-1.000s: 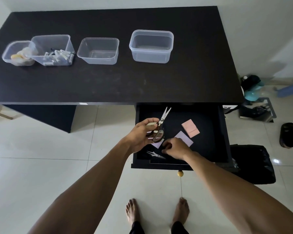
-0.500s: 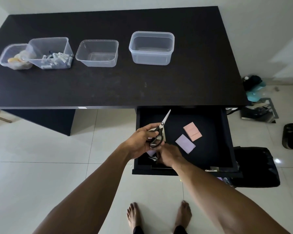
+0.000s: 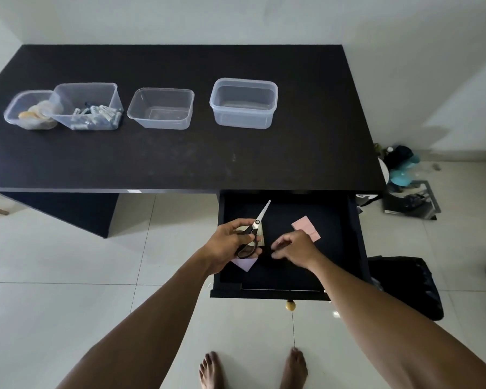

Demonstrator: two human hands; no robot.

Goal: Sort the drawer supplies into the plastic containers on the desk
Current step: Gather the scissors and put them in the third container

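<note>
The open black drawer point(image 3: 357, 248) hangs under the desk's right end. Over its left part my left hand point(image 3: 225, 244) grips black-handled scissors point(image 3: 257, 224), blades pointing up and away, with a pale yellow pad point(image 3: 261, 239) against them. A purple sticky note point(image 3: 246, 264) peeks out below that hand. My right hand point(image 3: 293, 247) hovers low over the drawer's middle with curled fingers; what lies under it is hidden. A pink sticky pad point(image 3: 306, 227) lies just beyond it. Of the clear containers on the desk, two are empty point(image 3: 160, 92) point(image 3: 243, 82).
At the left of the black desk point(image 3: 180, 158), one tub point(image 3: 87, 87) holds small white items and another point(image 3: 14, 108) holds tape rolls. A brass knob point(image 3: 290, 305) juts from the drawer front. A black bag point(image 3: 404, 287) and clutter point(image 3: 401, 169) lie on the floor at right.
My right hand has moved from the drawer's front left to its middle, covering the purple note there. The small metal tool is out of sight. My left hand keeps holding the scissors.
</note>
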